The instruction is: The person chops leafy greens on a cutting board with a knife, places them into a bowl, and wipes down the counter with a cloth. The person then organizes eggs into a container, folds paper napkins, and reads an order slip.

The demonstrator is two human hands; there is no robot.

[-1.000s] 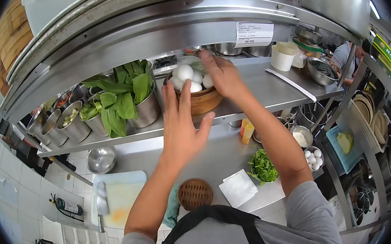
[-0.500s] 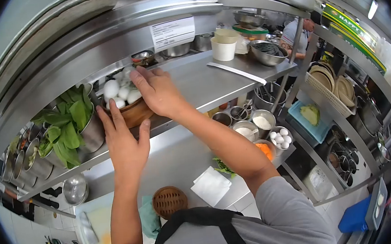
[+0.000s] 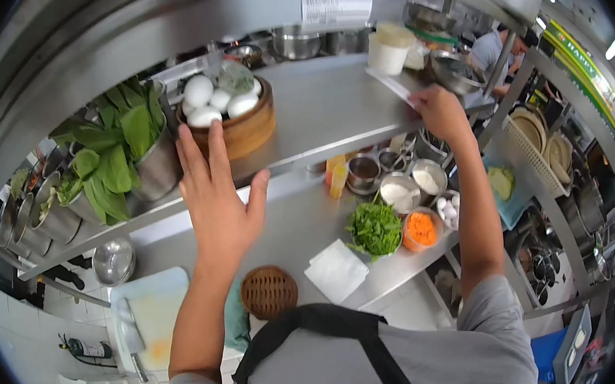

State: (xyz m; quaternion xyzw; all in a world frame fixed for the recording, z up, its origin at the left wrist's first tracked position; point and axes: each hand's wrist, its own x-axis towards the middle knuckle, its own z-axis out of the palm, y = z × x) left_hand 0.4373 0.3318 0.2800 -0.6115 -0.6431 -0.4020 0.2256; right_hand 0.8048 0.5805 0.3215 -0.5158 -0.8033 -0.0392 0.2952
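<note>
My left hand (image 3: 224, 207) is open with its fingers stretched out. Its fingertips reach the front of a round wooden bowl (image 3: 253, 130) on the steel shelf, touching or very near it. White eggs (image 3: 199, 91) fill the bowl, with a crumpled clear plastic piece (image 3: 236, 77) on top. Further right, my right hand (image 3: 440, 111) is closed on the near end of a long white strip (image 3: 391, 86) lying on the shelf; its fingertips are partly hidden. A metal pot of leafy greens (image 3: 157, 166) stands left of the bowl.
A white tub (image 3: 388, 49) and a metal bowl (image 3: 457, 72) stand at the shelf's right end. Below are a woven basket (image 3: 268, 292), napkins (image 3: 336, 269), green herbs (image 3: 375, 228), shredded orange food (image 3: 420, 228) and a knife (image 3: 129, 327) on a cutting board. A co-worker (image 3: 490, 52) stands behind.
My right hand has left the bowl and moved right to the white strip. My left hand stays by the bowl's front. The camera view has shifted.
</note>
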